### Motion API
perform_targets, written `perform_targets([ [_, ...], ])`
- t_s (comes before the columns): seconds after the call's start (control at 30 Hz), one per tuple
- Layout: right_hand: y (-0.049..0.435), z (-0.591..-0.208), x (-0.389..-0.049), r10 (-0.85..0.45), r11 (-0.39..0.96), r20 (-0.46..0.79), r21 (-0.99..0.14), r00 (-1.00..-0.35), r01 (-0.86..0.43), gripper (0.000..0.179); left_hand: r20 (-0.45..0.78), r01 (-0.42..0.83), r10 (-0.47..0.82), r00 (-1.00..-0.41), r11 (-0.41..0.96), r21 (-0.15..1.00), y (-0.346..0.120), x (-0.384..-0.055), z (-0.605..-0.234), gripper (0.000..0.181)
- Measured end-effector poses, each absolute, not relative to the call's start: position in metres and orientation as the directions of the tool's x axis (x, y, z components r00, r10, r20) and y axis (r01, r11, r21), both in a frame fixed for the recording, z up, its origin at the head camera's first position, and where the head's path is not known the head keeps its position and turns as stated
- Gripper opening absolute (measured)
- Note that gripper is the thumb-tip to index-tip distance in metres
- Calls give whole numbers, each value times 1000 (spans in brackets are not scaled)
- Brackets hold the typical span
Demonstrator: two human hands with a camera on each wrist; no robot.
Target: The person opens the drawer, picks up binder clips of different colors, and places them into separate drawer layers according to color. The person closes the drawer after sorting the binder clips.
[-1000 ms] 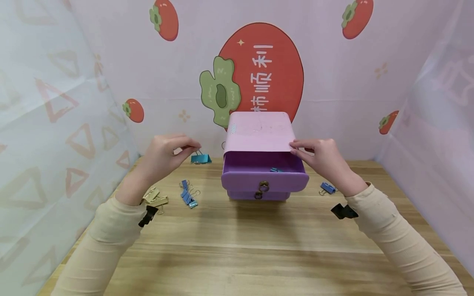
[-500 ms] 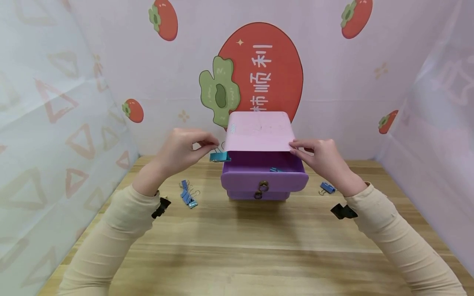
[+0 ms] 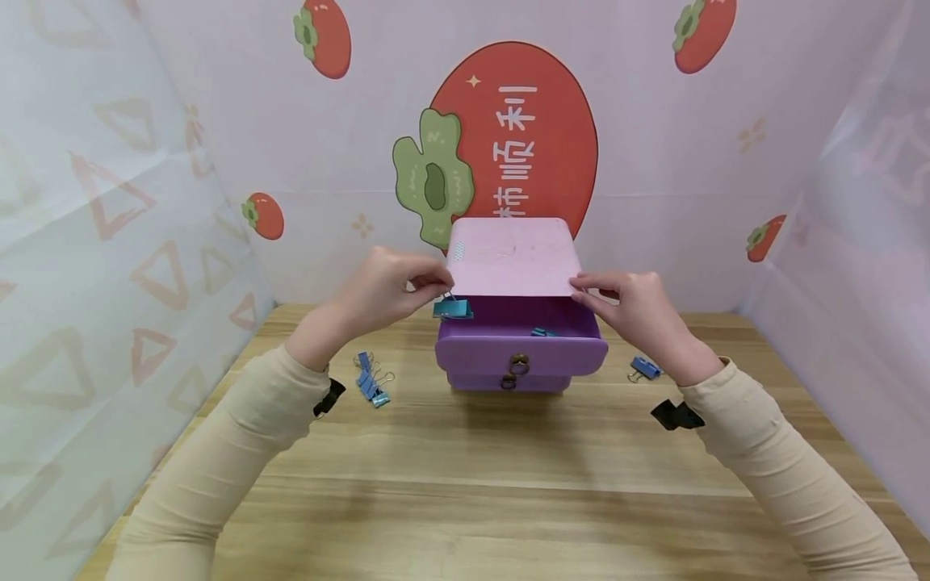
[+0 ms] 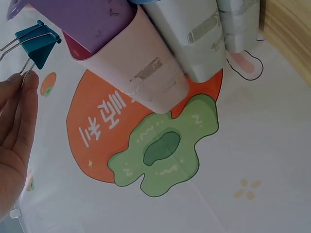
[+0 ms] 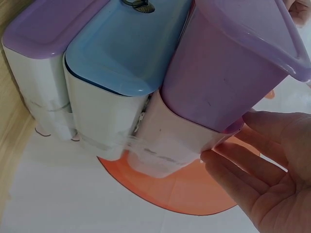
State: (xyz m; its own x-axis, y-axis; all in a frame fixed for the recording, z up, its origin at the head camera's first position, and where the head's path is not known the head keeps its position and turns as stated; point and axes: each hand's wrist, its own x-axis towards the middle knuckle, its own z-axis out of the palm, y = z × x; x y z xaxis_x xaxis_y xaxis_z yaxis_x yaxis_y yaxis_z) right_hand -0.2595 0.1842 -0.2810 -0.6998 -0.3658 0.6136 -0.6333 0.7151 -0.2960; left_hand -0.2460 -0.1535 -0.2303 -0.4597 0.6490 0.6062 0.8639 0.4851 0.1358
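A teal binder clip [image 3: 452,308] hangs from the fingertips of my left hand [image 3: 395,290], which pinches its wire handles. It is in front of the upper left corner of a small drawer cabinet [image 3: 516,254] with a pink top casing. In the left wrist view, the binder clip [image 4: 39,44] is apart from the cabinet. The top purple drawer [image 3: 521,357] is pulled out, and another teal clip [image 3: 543,332] lies inside it. My right hand [image 3: 635,303] holds the casing's front right edge between thumb and fingers; the right wrist view shows the fingertips against the pink casing [image 5: 170,141].
Several blue binder clips [image 3: 371,383] lie on the wooden table [image 3: 465,484] left of the cabinet. One more blue clip [image 3: 644,369] lies to its right. A printed cloth [image 3: 341,145] encloses the back and sides.
My left hand has carried the teal clip rightward, from left of the cabinet to its front left corner. The left arm now covers the yellow clips. My right hand has stayed in place.
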Motion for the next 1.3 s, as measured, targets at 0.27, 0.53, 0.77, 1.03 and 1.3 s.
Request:
perform_targets([
  [0.27, 185, -282, -259, -372, 715, 618, -285, -693, -639, 22, 492, 863, 724, -483, 489, 128, -145, -254, -230, 6],
  [0.53, 185, -282, -258, -368, 716, 633, -275, -681, -642, 21, 423, 881, 781, -459, 462, 104, -136, -261, -234, 7],
  [0.77, 185, -282, -258, -373, 710, 639, -270, -673, -650, 20, 399, 892, 805, -440, 443, 90, -133, -266, -237, 8],
  [1.03, 185, -282, -259, -373, 709, 643, -268, -669, -652, 20, 366, 885, 809, -459, 453, 108, -130, -268, -240, 8],
  [1.3, 185, -281, -259, -374, 715, 627, -274, -683, -643, 20, 354, 884, 815, -460, 459, 92, -129, -267, -241, 8],
])
